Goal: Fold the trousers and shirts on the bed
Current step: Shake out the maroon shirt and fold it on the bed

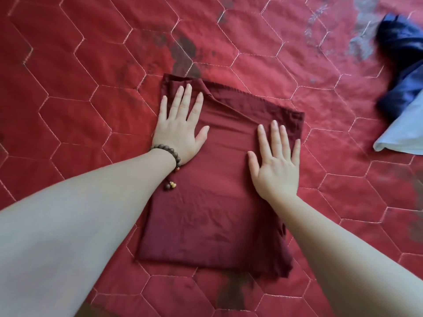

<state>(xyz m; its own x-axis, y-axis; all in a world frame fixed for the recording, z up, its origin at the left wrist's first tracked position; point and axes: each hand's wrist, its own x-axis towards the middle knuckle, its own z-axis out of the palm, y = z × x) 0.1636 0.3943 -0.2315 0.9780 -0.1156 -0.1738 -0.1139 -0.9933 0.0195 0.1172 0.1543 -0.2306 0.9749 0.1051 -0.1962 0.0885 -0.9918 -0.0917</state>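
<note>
A dark maroon garment (212, 216) lies folded into a tall rectangle in the middle of the bed. My left hand (180, 126) presses flat on its upper left corner, fingers straight and spread, a wooden bead bracelet on the wrist. My right hand (275, 161) lies flat on its upper right part, fingers straight. Neither hand grips the cloth.
The bed is covered by a red quilt (80, 92) stitched in hexagons, with dark blotchy patches. At the right edge lies a heap of dark navy cloth (402, 72) with a pale blue garment (405, 133) below it.
</note>
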